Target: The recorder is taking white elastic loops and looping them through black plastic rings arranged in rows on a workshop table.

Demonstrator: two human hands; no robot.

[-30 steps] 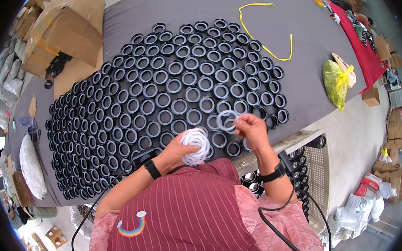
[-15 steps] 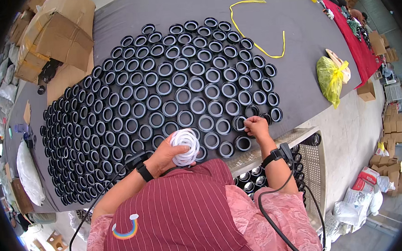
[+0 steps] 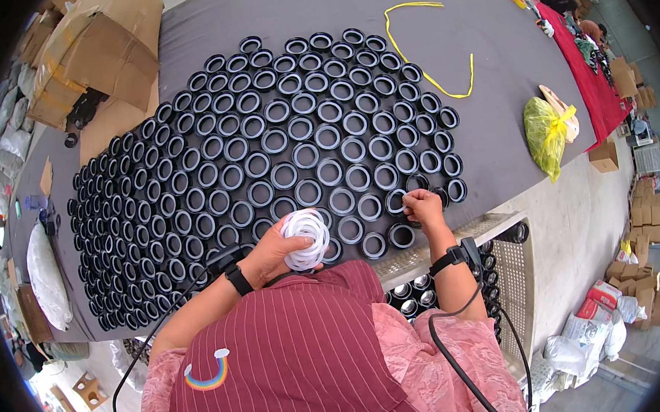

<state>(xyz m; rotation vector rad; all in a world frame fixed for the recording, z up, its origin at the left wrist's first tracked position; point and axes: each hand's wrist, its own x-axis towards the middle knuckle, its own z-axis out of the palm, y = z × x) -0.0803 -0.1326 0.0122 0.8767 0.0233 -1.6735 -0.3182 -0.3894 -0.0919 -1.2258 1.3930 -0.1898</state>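
Observation:
A bundle of translucent white rings (image 3: pixel 306 238) sits in my left hand (image 3: pixel 274 248), whose fingers and thumb are closed around it near the table's front edge. Black round lids or collars with pale inner rims (image 3: pixel 305 153) cover much of the table in close rows. At their right side, the fingertips of my right hand (image 3: pixel 425 206) are pinched together at the rim of one black collar (image 3: pixel 396 201). Whatever lies between those fingertips is hidden. Another black collar (image 3: pixel 401 235) stands just in front of this hand.
The grey-covered table (image 3: pixel 488 65) carries a yellow strap (image 3: pixel 391 33) and a knotted yellow bag (image 3: pixel 546 137). A large cardboard box (image 3: pixel 109 57) stands at the far left. Below the right front edge, a perforated metal tray (image 3: pixel 513 285) adjoins more black parts. Cables run from both wrists.
The whole view has shifted slightly, so the table's things appear a little farther right. Both hands keep nearly the same pose, the right still pinching at the same collar.

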